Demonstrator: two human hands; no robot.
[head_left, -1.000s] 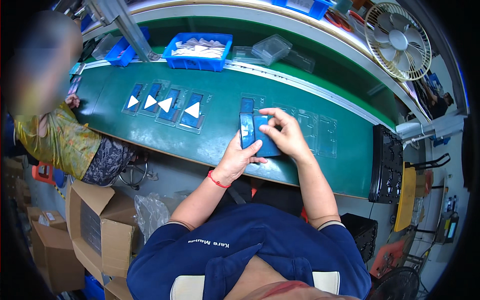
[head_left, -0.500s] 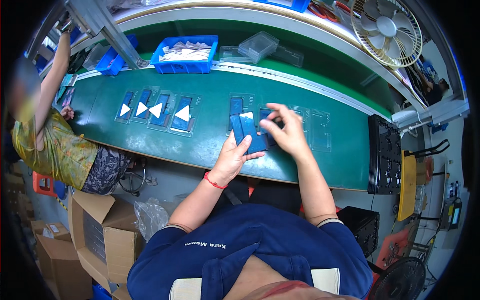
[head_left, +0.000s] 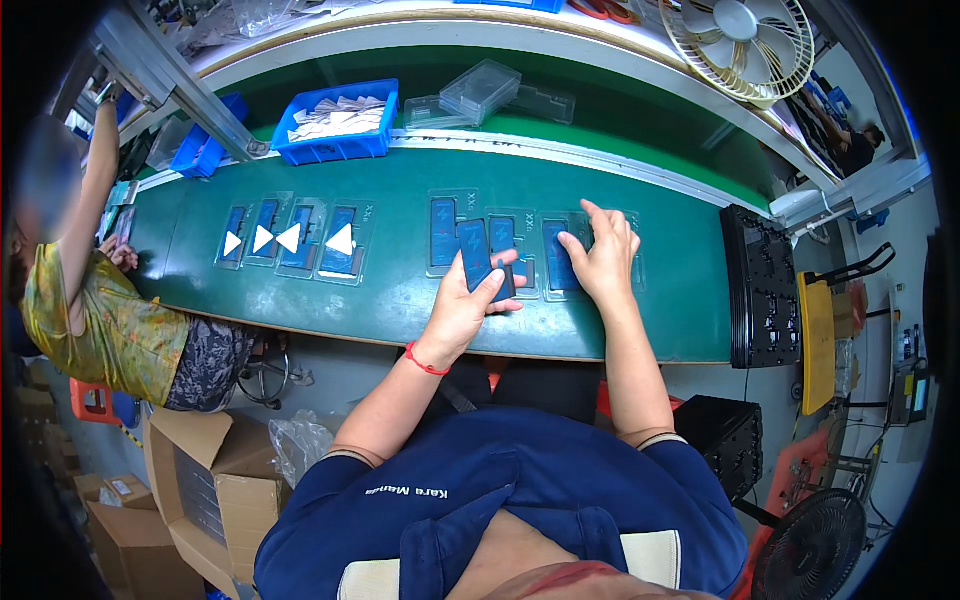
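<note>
My left hand (head_left: 468, 302) is closed around a dark blue flat rectangular piece (head_left: 476, 248), held tilted above the table; a second dark edge shows beneath it by the fingers. My right hand (head_left: 606, 258) has its fingers spread, its thumb at the edge of another dark blue piece (head_left: 560, 262) lying in a clear plastic tray. Whether the thumb touches it, I cannot tell. Part of a further clear tray (head_left: 637, 240) is hidden behind that hand. Left of it, similar blue pieces lie in a clear tray (head_left: 436, 268) and in one partly covered by my left hand.
On the left, several filled clear trays bear white triangles (head_left: 340, 238). A blue bin of white slips (head_left: 335, 150) and clear boxes (head_left: 480, 90) line the back. Black trays (head_left: 760, 285) stand at the right end; a fan (head_left: 738, 25) sits above. A co-worker (head_left: 95, 310) is at the left.
My right hand has moved from beside the left hand to the tray on the right, where a blue piece now shows. Fewer pieces fan out in my left hand. The view has shifted slightly.
</note>
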